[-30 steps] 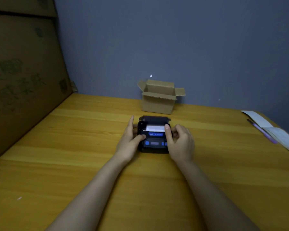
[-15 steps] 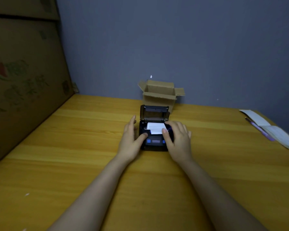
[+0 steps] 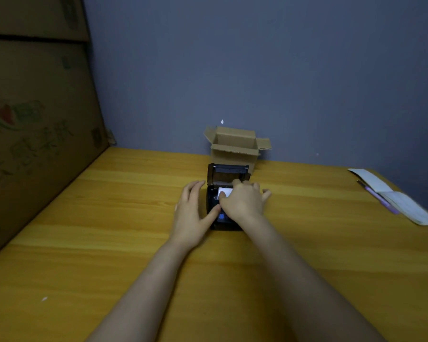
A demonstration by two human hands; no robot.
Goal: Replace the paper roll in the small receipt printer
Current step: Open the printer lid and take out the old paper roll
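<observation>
A small black receipt printer (image 3: 213,206) with blue buttons sits on the wooden table (image 3: 109,218). Its lid (image 3: 226,172) stands open and upright at the back. A white paper roll (image 3: 224,191) lies in the open bay. My left hand (image 3: 192,213) presses flat against the printer's left side, thumb on its front corner. My right hand (image 3: 244,202) lies over the top of the printer, its thumb and fingers closing around the paper roll and hiding most of it.
An open small cardboard box (image 3: 235,149) stands just behind the printer by the grey wall. A large cardboard box (image 3: 35,134) borders the table's left side. Papers (image 3: 403,201) and a purple pen (image 3: 381,199) lie at the right edge.
The printer lid swung up from nearly closed to fully open. My right hand moved from the printer's right side onto the paper roll in the bay. My left hand stayed at the left side.
</observation>
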